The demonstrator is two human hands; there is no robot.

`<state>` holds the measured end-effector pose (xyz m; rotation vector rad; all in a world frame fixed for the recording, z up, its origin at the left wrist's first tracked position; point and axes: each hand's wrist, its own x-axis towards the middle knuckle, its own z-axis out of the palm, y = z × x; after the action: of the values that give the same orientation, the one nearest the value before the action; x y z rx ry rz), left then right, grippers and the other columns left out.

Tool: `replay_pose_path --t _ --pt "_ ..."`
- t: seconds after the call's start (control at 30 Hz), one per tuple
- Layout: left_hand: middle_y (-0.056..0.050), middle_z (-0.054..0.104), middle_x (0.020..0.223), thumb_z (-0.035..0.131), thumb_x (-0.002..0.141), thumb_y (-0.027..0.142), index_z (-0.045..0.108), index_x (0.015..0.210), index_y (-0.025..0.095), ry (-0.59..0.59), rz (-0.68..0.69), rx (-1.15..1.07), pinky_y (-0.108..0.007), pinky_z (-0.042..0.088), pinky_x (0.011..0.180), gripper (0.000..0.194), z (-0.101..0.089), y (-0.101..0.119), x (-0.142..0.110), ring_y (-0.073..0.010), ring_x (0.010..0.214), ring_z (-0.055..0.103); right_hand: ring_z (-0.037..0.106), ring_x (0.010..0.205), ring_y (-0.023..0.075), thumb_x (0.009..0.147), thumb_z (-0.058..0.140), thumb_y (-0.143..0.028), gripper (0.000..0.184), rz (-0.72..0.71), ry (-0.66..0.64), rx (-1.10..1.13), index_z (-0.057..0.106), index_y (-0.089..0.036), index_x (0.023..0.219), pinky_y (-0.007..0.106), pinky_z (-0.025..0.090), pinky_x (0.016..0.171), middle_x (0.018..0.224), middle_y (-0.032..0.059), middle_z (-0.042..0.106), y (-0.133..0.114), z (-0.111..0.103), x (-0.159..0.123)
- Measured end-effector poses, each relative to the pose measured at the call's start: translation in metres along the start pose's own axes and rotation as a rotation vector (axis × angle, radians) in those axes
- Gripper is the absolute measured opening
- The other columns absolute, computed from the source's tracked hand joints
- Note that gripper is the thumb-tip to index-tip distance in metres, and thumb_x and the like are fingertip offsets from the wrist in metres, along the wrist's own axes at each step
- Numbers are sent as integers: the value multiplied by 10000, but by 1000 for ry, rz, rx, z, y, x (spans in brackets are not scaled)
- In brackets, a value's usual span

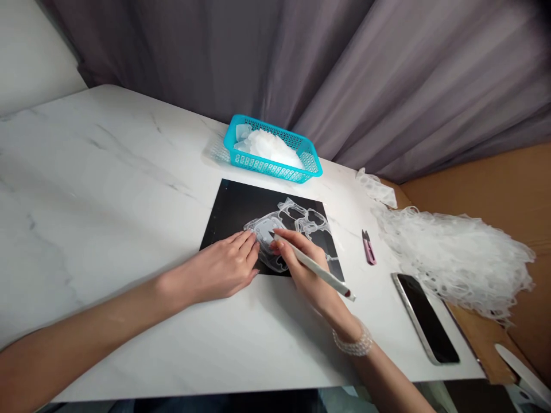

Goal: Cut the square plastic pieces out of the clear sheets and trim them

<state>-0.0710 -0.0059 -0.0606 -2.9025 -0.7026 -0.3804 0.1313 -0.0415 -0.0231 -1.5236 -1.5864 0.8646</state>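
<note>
A black rectangular mat lies on the table, with a thin translucent cut-out sheet spread over its right part. Within the sheet is a paler, rounded piece. My left hand rests flat, its fingertips pressing on the sheet's left edge. Between the fingers of my right hand is a white pen-shaped tool, its dark pointed tip at the pale piece. The tool slants down to the left, and its back end sticks out past the hand. What kind of tool it is I cannot tell.
Behind the mat stands a turquoise basket of white translucent pieces. To the right lie pink thread snips, a phone and a large heap of white lacy scraps. A grey curtain hangs along the table's back edge.
</note>
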Motion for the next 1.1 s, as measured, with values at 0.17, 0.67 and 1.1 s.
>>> replay_pose_path --t 0.17,0.67,1.1 --pt "-321 589 1323 382 1016 286 592 1257 -49 45 -59 -136 -508 417 1097 463 -1 1 -1 -393 1305 538 726 833 210 940 580 -281 198 -152 -51 -200 726 -247 1069 334 568 744 1000 58 770 3 9 -4" --pt "-286 621 1272 377 1007 284 614 1190 -11 -77 -34 -40 -497 476 1009 420 -12 -1 4 -398 1246 566 619 719 208 972 439 -162 234 -447 -100 -498 661 -203 910 333 510 649 795 78 670 1 11 -5" --pt "-205 594 1333 367 1014 242 678 1134 53 -62 -2 -48 -521 413 1078 383 -13 1 -4 -390 1285 515 657 1032 250 1001 424 -182 282 -511 -127 -559 635 -167 1187 420 576 892 1176 137 680 9 11 12"
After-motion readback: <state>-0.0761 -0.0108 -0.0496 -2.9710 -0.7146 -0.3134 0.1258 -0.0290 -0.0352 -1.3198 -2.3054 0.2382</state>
